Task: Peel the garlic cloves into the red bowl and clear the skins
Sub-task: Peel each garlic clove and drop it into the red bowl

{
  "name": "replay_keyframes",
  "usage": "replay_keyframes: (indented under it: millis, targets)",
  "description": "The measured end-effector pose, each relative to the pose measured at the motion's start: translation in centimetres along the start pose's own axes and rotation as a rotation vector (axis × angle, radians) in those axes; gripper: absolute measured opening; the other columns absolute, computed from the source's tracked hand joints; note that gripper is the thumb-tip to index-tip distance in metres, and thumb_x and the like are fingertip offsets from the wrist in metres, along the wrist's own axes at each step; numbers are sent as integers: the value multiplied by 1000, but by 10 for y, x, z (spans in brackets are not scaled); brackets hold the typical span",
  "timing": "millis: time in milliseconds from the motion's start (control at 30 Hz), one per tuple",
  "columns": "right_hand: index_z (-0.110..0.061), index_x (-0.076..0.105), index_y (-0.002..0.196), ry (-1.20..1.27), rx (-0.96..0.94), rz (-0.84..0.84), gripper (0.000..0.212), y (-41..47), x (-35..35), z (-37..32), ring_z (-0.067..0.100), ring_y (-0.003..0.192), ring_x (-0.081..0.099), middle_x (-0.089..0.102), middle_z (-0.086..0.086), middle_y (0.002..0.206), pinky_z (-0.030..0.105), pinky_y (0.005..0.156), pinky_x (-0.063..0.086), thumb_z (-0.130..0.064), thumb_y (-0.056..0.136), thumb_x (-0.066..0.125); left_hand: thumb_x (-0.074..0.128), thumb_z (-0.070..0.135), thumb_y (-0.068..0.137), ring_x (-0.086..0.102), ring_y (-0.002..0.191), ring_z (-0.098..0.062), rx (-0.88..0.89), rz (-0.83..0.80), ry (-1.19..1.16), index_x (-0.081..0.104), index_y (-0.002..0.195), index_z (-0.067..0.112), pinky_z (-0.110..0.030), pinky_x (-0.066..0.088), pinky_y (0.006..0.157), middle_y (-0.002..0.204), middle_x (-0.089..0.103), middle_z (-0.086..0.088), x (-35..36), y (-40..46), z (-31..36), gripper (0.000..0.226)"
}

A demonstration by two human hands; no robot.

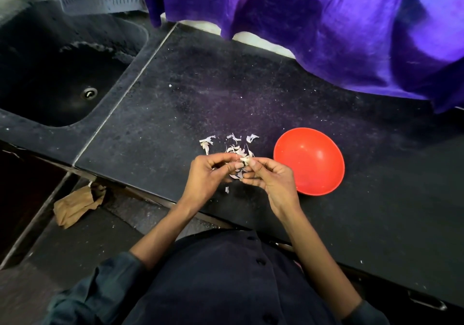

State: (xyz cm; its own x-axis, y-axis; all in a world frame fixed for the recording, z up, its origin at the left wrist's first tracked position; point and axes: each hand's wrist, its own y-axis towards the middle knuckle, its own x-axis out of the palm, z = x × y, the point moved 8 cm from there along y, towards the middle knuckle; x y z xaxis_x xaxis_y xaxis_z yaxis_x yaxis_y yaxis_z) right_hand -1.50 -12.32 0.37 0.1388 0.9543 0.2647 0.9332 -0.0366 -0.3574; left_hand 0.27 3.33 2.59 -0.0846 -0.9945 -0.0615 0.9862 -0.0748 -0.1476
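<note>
A pale garlic clove (245, 160) is pinched between the fingertips of both hands, just above the black counter. My left hand (210, 174) grips it from the left and my right hand (270, 175) from the right. Several white garlic skins (234, 145) lie scattered on the counter just beyond my fingers, and one small flake (227, 189) lies below them. The red bowl (309, 161) stands right of my right hand, a short gap away; I see nothing in it.
The black counter (200, 93) runs from the sink (57, 73) on the left to the right edge. A purple cloth (313, 23) hangs over the back. A crumpled brown paper bag (77, 203) lies on the floor at the lower left.
</note>
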Motion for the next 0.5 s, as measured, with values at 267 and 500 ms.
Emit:
replay_keyframes:
  millis: [267,500]
  targets:
    - [-2,69,88,-121,-41,-36,8,-2,8,-4,14,62,65,67,5,70,28,62,59,-6,90,63,79,11,76,71,83,-13,145,-3,119,67,108,19,-23,56,72,89,75,1,1,-3,15,35]
    - [-3,71,89,-170,-90,-72,5,-5,16,-6,15,62,64,68,6,73,26,61,57,-2,86,67,75,4,80,69,73,-16,159,85,220,58,107,22,-36,56,74,75,73,9,-7,-4,15,36]
